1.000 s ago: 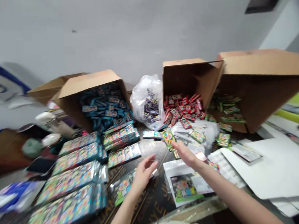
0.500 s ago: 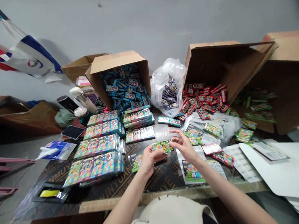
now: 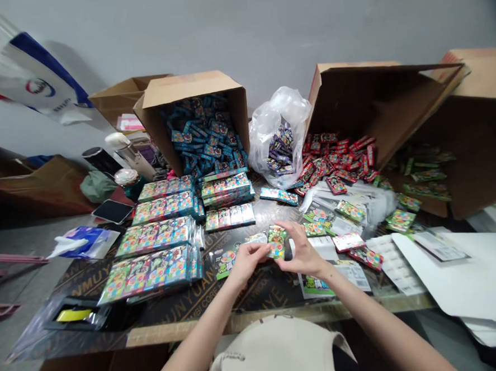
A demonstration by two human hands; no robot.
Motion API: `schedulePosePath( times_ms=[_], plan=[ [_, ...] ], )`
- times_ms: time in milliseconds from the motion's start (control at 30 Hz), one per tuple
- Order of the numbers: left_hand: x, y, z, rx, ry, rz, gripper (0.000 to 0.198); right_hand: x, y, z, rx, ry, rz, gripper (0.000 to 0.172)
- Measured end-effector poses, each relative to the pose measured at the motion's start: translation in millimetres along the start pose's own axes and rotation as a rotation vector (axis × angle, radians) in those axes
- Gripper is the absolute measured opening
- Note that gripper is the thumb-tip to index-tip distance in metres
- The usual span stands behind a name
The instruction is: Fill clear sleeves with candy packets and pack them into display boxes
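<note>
While the small green foil sachet (image 3: 276, 242) is pinched between the fingertips of the left hand (image 3: 246, 264) and right hand (image 3: 302, 255), it is best kept steady above the worktop (image 3: 263, 291), just short of the stacked foil packs (image 3: 228, 216).

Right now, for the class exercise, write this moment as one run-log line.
left hand | right hand | both hold: green printed packet | nearby: stacked packet strips

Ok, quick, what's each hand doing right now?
Left hand: curled, fingertips at the small packet, grip unclear.
Right hand: closed, pinching that packet from the right.
</note>
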State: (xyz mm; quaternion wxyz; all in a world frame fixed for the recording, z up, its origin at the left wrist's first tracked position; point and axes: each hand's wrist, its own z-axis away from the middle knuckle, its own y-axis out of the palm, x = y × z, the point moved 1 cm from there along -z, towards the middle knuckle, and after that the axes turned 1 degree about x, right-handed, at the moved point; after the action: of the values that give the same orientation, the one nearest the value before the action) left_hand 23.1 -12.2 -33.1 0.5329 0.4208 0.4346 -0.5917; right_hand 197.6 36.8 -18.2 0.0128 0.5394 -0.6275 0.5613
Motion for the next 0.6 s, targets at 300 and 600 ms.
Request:
schedulePosePath(
  times_ms=[300,600],
  plan=[
    [27,-35.5,-9,0.025,0.308,-1.035,0.100,-53,7,5,0.183,0.022,0.110,0.077],
    [6,-30.6,0,-0.145,0.408,-0.684,0.097,-27,-6,-19,0.176,0.148,-0.635,0.089]
  ],
)
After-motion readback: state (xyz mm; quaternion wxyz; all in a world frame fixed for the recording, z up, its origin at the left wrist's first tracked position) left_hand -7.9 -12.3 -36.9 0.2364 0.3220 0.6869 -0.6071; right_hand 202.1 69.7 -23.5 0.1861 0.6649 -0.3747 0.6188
